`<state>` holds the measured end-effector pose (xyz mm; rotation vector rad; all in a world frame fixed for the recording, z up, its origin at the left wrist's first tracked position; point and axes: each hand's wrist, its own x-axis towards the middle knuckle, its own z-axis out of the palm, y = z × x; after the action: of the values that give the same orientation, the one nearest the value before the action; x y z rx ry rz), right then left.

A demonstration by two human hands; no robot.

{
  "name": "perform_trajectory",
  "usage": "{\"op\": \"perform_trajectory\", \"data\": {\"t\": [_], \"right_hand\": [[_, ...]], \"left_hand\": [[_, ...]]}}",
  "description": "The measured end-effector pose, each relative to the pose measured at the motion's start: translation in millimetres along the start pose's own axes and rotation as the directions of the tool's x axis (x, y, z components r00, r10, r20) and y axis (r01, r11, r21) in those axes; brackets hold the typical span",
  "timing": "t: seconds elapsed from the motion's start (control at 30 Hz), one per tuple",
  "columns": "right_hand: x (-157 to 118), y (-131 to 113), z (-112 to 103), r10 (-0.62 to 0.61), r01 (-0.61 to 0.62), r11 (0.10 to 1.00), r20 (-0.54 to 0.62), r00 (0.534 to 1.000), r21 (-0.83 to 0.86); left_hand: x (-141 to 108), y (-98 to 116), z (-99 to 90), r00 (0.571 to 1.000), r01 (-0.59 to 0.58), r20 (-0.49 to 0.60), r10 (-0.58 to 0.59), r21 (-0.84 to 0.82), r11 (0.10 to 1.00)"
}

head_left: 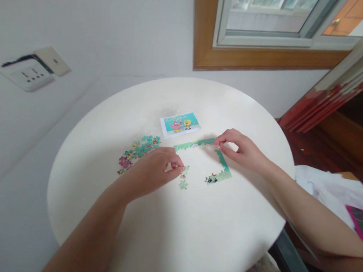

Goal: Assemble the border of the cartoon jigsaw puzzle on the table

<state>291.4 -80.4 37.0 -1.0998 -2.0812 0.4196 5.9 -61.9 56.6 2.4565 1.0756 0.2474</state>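
Note:
A partly joined jigsaw puzzle border (224, 162) lies on the white round table, with teal edge pieces along the top and right side and a pale green strip at lower right. At its left side my left hand (161, 165) is closed in a pinch on a small puzzle piece (187, 168). A loose pale green puzzle piece (183, 185) rests just below those fingers. My right hand (240, 147) pinches a small, blurred pale piece at the border's upper right corner. The left hand hides part of the border's left side.
A pile of loose puzzle pieces (140, 149) lies left of the border. Behind it is a cartoon picture card (181, 124). The round table (174, 240) stands against a wall with a socket (31, 74) and a window (266, 20). A red curtain (307, 114) hangs at right.

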Motion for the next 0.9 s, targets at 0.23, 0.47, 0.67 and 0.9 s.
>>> {"op": "perform_trajectory", "data": {"t": [0.23, 0.47, 0.67, 0.9], "right_hand": [[-2, 5, 2, 0.011, -0.008, 0.999, 0.088, 0.996, -0.033], [-2, 8, 1, 0.022, -0.018, 0.999, 0.105, 0.994, -0.044], [-3, 6, 2, 0.019, -0.011, 0.998, 0.133, 0.991, -0.059], [-4, 3, 5, 0.027, -0.017, 0.998, 0.18, 0.983, -0.055]], "left_hand": [[1, 5, 5.8, 0.998, -0.049, 0.04, 0.05, -0.014, 0.999], [3, 5, 13.0, 0.994, -0.081, 0.066, 0.083, -0.039, 0.996], [0, 2, 3.5, 0.993, -0.03, 0.116, 0.032, -0.013, 0.999], [-13, -6, -9.5, 0.985, 0.054, 0.161, -0.066, 0.081, 0.995]]}}
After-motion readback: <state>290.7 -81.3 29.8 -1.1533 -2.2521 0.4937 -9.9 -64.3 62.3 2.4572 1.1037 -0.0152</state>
